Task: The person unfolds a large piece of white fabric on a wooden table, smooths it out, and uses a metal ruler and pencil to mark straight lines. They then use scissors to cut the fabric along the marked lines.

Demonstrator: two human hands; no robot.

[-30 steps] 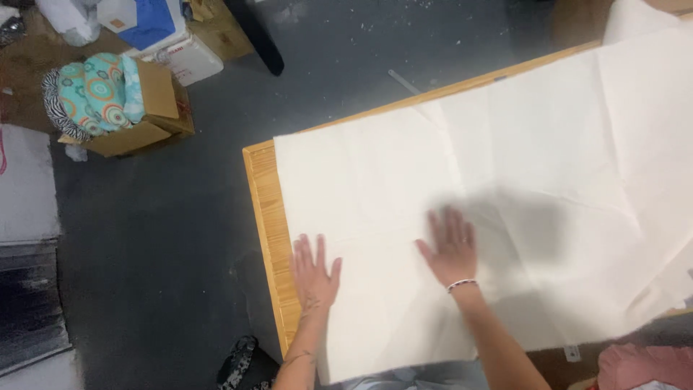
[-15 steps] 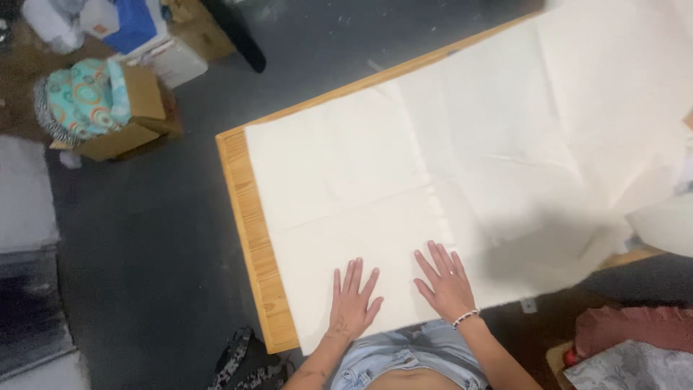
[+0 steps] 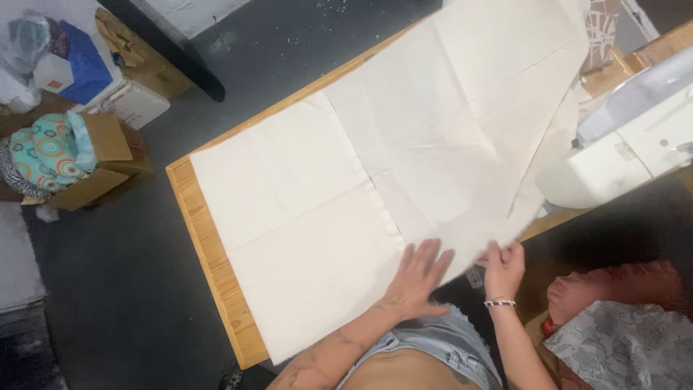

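Observation:
A large sheet of cream fabric point(image 3: 346, 180) with fold creases lies spread over a wooden table point(image 3: 206, 253). My left hand point(image 3: 419, 278) rests flat on the fabric's near edge, fingers spread. To its right, my right hand point(image 3: 503, 266), with a beaded bracelet at the wrist, pinches the fabric's near edge where it hangs over the table. At the far right the cloth is folded over itself in a loose flap point(image 3: 556, 123).
A white sewing machine point(image 3: 635, 137) stands at the table's right end. A cardboard box with patterned cloth point(image 3: 61, 155) and other boxes point(image 3: 108, 79) sit on the dark floor at left. A red and grey patterned cushion point(image 3: 621, 325) lies at lower right.
The view has shifted right. Both hands moved right along the near edge. My right hand went from lying flat to gripping the fabric's edge.

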